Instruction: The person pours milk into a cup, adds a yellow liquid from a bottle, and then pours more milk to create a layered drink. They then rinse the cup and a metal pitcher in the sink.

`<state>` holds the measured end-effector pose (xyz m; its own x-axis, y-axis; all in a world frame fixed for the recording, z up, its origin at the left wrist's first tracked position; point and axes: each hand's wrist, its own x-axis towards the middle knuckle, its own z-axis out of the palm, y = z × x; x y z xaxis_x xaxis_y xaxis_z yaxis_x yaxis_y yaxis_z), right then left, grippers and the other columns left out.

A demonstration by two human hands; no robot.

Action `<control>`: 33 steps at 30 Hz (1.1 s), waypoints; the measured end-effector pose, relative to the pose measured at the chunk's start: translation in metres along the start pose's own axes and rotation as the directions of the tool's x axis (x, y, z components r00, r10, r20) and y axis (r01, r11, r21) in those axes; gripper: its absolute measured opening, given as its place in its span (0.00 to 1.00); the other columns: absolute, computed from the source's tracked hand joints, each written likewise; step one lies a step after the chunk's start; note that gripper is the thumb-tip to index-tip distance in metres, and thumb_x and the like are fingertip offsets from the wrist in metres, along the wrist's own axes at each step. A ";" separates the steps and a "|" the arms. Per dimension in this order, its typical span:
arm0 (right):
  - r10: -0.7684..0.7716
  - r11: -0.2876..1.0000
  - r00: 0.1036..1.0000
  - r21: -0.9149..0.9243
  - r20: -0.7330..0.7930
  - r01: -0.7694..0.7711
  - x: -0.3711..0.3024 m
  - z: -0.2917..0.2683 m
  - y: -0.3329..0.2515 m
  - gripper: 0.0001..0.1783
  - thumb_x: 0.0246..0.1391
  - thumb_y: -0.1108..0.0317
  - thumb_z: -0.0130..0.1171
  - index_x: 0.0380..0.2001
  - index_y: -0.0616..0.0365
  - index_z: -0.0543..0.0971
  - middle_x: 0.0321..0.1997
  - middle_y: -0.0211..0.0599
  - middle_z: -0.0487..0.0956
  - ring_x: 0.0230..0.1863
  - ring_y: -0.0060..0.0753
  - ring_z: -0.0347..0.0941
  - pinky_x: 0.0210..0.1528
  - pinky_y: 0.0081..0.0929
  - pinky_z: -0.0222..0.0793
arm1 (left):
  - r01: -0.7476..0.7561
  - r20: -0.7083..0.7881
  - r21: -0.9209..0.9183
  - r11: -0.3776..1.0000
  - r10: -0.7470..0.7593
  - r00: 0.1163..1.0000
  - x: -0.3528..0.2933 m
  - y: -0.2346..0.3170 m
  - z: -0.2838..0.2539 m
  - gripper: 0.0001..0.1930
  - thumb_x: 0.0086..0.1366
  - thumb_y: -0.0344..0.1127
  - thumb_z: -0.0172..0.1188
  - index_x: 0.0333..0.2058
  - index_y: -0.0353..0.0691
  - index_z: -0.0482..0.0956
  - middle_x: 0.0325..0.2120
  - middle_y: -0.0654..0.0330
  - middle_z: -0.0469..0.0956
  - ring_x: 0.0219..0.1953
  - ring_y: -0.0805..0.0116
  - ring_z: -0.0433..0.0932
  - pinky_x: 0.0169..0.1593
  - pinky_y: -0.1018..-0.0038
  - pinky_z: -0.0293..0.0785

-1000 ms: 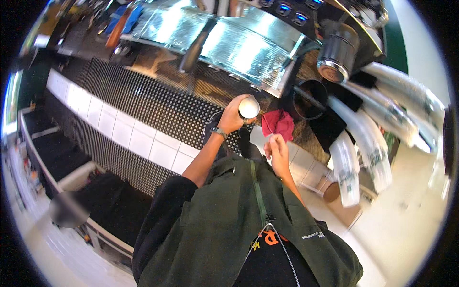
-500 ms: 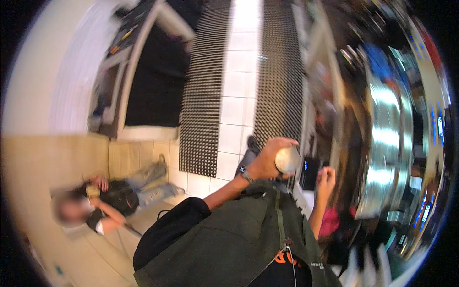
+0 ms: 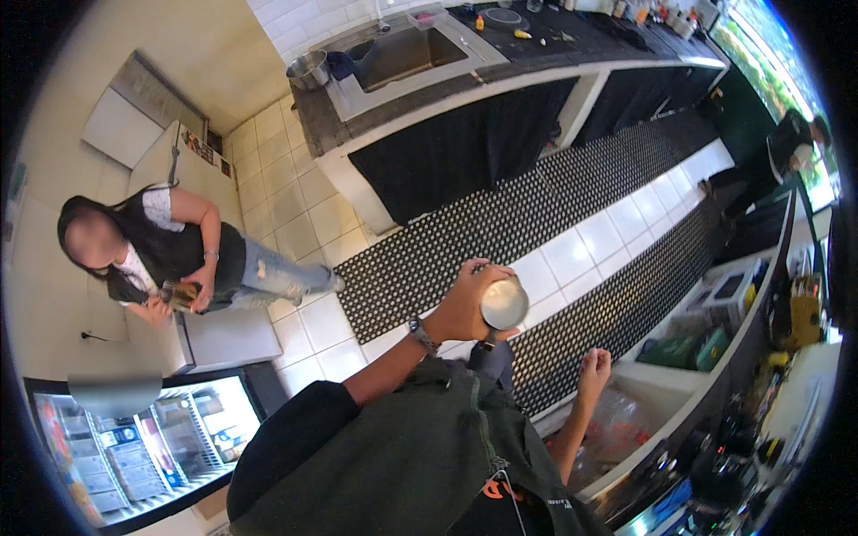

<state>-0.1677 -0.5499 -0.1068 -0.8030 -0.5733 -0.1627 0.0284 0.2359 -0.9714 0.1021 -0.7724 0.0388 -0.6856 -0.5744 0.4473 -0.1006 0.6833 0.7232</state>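
Note:
My left hand (image 3: 465,305) is wrapped round a small grey milk pitcher (image 3: 505,325), held upright in front of my body. Pale, foamy liquid (image 3: 502,297) shows inside its round rim, and a dark handle sticks out toward me. To the right, my right hand (image 3: 594,368) is raised apart from the pitcher, beside the counter shelf. Its fingers are curled in, with nothing visible in them.
A person (image 3: 152,232) stands at the left holding a glass jar, near a lit display fridge (image 3: 134,447). Black perforated mats (image 3: 429,259) lie on the tiled floor. Across stands a counter with a sink (image 3: 407,62). Another person (image 3: 778,165) is far right. Shelving (image 3: 661,380) runs along my right.
My body has turned, so the sink counter and both people now show clearly. The milk pitcher stays in my left hand, and my right hand remains raised.

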 end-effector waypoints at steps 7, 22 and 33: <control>-0.070 0.997 0.983 -0.009 0.168 0.072 0.233 0.146 -0.049 0.09 0.62 0.66 0.51 0.28 0.56 0.69 0.20 0.22 0.68 0.19 0.12 0.58 0.20 0.14 0.54 | 0.125 -0.327 0.198 0.972 -0.054 0.943 0.102 -0.115 -0.082 0.39 0.37 0.42 0.78 0.46 0.40 0.66 0.45 0.56 0.74 0.48 0.58 0.72 0.57 0.61 0.61; -0.373 0.625 0.560 -0.246 0.740 0.741 0.613 0.690 -0.222 0.16 0.54 0.58 0.58 0.39 0.61 0.78 0.33 0.45 0.80 0.38 0.47 0.78 0.43 0.36 0.71 | 0.418 -0.714 0.174 0.892 -0.178 0.677 0.301 -0.334 -0.212 0.41 0.33 0.40 0.79 0.46 0.42 0.63 0.46 0.56 0.75 0.50 0.56 0.71 0.56 0.61 0.57; -0.308 0.043 0.696 -0.721 0.649 0.691 0.662 0.828 -0.201 0.14 0.55 0.61 0.52 0.40 0.59 0.74 0.43 0.42 0.76 0.48 0.44 0.73 0.46 0.40 0.69 | 0.565 -0.737 0.202 0.800 -0.255 0.625 0.401 -0.415 -0.259 0.42 0.35 0.39 0.80 0.48 0.39 0.63 0.48 0.53 0.68 0.52 0.57 0.67 0.58 0.64 0.62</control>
<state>-0.2118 -1.6261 -0.1631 -0.1811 -0.9807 0.0736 -0.9833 0.1794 -0.0290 0.0557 -1.4027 0.0542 0.1286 -0.8661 0.4831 -0.6131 0.3134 0.7251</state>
